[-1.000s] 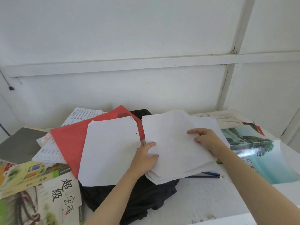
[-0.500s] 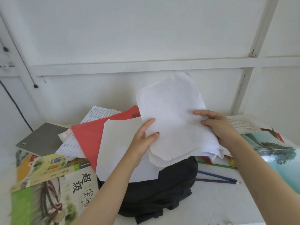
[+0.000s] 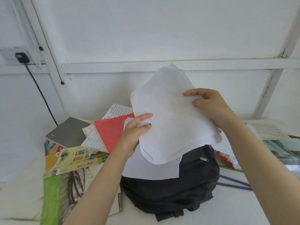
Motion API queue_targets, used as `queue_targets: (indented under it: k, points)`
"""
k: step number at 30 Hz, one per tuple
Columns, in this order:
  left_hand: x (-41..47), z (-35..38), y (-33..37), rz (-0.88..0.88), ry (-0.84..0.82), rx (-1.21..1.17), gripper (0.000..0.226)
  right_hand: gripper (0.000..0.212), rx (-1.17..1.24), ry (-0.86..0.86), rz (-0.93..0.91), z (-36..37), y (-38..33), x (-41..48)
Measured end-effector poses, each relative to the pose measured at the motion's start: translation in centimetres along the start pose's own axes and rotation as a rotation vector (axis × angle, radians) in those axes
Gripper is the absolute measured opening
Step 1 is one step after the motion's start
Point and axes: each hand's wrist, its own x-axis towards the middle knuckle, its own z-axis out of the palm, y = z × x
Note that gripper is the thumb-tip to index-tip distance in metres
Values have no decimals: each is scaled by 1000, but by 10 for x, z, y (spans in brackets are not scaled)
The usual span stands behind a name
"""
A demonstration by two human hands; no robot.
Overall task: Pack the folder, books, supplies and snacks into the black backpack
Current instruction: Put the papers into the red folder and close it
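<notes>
Both hands, left hand [image 3: 135, 127] and right hand [image 3: 209, 106], pinch a stack of papers [image 3: 172, 120] above the black backpack [image 3: 178, 189] (lying on the bench); next, probably slide them into the red folder [image 3: 112, 132].

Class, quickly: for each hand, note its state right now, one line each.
Left hand: closed, holding the white paper stack at its left edge.
Right hand: closed, holding the same stack's right edge.

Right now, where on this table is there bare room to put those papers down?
Barest: the near right corner of the table, bordered by the black backpack and the pencils. The left is crowded with books and the red folder; a snack packet and another book fill the far right.
</notes>
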Motion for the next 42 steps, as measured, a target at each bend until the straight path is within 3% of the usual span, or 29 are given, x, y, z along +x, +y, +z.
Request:
queue_targets:
  k: [5,11,18,22,26,29,33,38,42]
  points:
    - [1,-11,7,32,-2,-104,38,46,-51,-1,-132,20,-32,9]
    - [1,-26,4,9,27,-278,49,44,60,-39,-202,35,-24,9]
    - [2,-41,-7,-45,71,-241,49,48,152,-1,-52,46,40,0]
    - [0,-46,-23,-114,121,-79,48,45,80,41,62,52,64,1]
    - [0,-47,-36,-185,142,172,48,46,-217,74,225,50,101,0]
    - [0,-46,-43,-124,175,469,49,42,-413,36,307,45,123,-10]
    - [-1,-53,-52,44,232,891,45,36,-519,-40,327,51,134,-16]
    - [0,-52,-59,-118,232,1302,47,34,-571,-136,286,67,137,-19]
    - [-3,-55,-60,-106,225,1231,45,38,-535,-184,277,80,137,-20]
